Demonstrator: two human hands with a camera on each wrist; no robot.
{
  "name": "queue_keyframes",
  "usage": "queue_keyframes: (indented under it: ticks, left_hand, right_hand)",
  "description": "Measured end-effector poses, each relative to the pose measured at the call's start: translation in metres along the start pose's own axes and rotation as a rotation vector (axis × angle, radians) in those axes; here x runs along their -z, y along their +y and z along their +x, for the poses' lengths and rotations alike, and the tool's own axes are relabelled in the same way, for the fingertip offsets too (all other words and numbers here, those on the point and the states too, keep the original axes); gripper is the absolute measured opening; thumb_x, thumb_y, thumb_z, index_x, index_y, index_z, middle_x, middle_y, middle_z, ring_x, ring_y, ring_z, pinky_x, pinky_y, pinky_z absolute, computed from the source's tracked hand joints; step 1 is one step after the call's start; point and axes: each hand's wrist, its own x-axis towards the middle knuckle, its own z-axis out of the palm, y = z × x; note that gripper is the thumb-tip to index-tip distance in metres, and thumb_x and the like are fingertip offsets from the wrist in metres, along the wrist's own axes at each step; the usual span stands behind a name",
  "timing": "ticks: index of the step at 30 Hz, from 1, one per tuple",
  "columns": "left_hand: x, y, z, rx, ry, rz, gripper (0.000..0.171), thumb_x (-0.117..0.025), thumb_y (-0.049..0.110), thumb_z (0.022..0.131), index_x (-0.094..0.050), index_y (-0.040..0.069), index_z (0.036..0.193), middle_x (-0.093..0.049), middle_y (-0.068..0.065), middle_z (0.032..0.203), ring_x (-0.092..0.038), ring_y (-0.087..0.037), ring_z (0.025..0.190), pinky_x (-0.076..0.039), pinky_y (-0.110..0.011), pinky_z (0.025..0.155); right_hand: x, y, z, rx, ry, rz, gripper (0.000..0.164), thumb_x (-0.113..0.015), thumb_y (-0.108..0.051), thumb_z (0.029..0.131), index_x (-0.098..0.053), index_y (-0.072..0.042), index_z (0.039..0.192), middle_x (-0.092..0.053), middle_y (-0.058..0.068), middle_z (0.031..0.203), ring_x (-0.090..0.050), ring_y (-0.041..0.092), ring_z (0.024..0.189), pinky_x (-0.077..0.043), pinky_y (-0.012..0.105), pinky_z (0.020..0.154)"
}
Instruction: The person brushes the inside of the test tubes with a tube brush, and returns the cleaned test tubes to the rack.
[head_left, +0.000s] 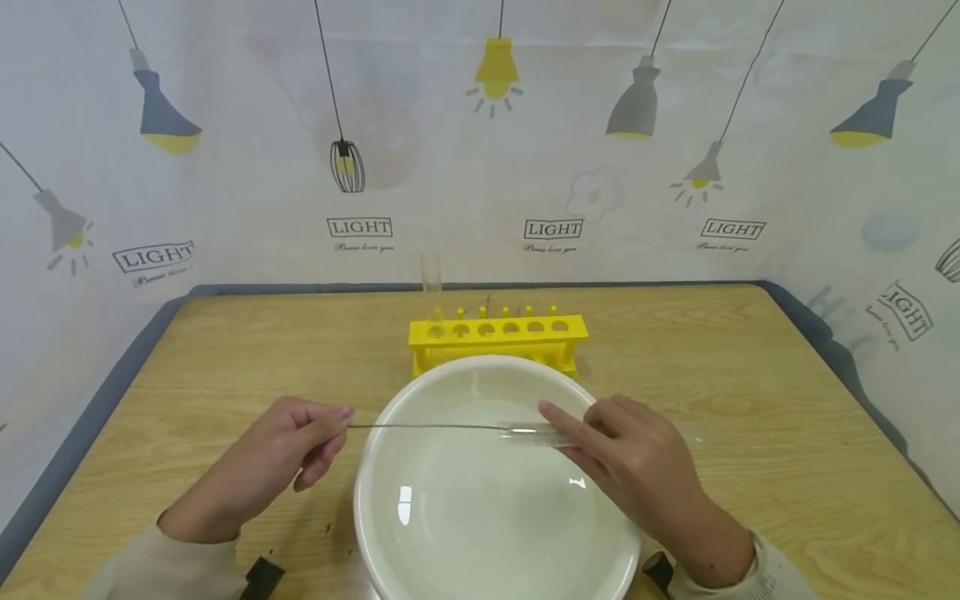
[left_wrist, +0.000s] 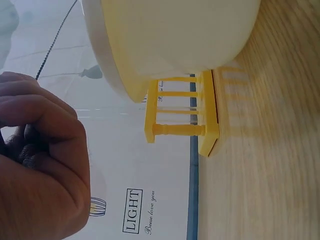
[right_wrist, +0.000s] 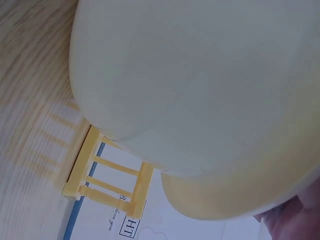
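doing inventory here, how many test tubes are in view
2: the upright test tube, in the leftmost hole of the yellow test tube rack (head view); the held test tube, in the right hand above the white bowl. The bowl could hide others.

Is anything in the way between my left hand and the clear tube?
Nothing visible blocks it. Only the thin wire your left hand pinches crosses the gap, running above the bowl to the clear tube.
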Motion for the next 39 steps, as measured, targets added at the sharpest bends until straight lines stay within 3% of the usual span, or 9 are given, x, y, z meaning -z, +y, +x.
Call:
queue_keyframes:
  ticks: [7, 20, 34, 39]
  left_hand:
    - [-0.001, -0.002, 0.002, -0.012, -0.033, -0.065, 0.055, -0.041, 0.03, 0.109, -0.039, -0.008, 0.069, -0.038, 0.006, 0.052, -0.033, -0.012, 0.044, -0.031, -0.028, 0.04]
    - [-0.006, -0.001, 0.002, 0.001, -0.039, -0.083, 0.055, -0.041, 0.03, 0.109, -0.039, -0.009, 0.07, -0.039, 0.006, 0.053, -0.034, -0.009, 0.045, -0.03, -0.026, 0.04]
    - [-0.009, -0.002, 0.003, 0.062, -0.045, -0.118, 0.054, -0.044, 0.032, 0.108, -0.04, -0.009, 0.072, -0.04, 0.006, 0.056, -0.034, -0.004, 0.047, -0.028, -0.018, 0.042]
    - [-0.013, -0.001, 0.003, 0.051, -0.039, -0.123, 0.054, -0.045, 0.032, 0.107, -0.039, -0.009, 0.071, -0.039, 0.007, 0.056, -0.033, -0.003, 0.047, -0.027, -0.017, 0.042]
  right_hand:
    - [0.0, 0.0, 0.0, 0.023, 0.03, 0.006, 0.039, -0.045, -0.041, 0.106, -0.073, -0.019, 0.121, -0.055, -0.001, 0.07, -0.047, 0.011, 0.062, -0.042, 0.02, 0.053]
    - [0.0, 0.0, 0.001, 0.022, 0.031, 0.017, 0.038, -0.046, -0.039, 0.106, -0.073, -0.018, 0.121, -0.056, -0.001, 0.071, -0.046, 0.012, 0.062, -0.041, 0.02, 0.053]
    - [-0.002, 0.0, 0.002, 0.052, 0.063, 0.02, 0.036, -0.047, -0.036, 0.106, -0.074, -0.016, 0.118, -0.055, -0.001, 0.071, -0.047, 0.012, 0.062, -0.041, 0.02, 0.054]
    - [-0.003, 0.0, 0.003, 0.071, 0.078, 0.021, 0.034, -0.048, -0.035, 0.106, -0.074, -0.016, 0.117, -0.055, -0.001, 0.071, -0.046, 0.012, 0.062, -0.041, 0.021, 0.055]
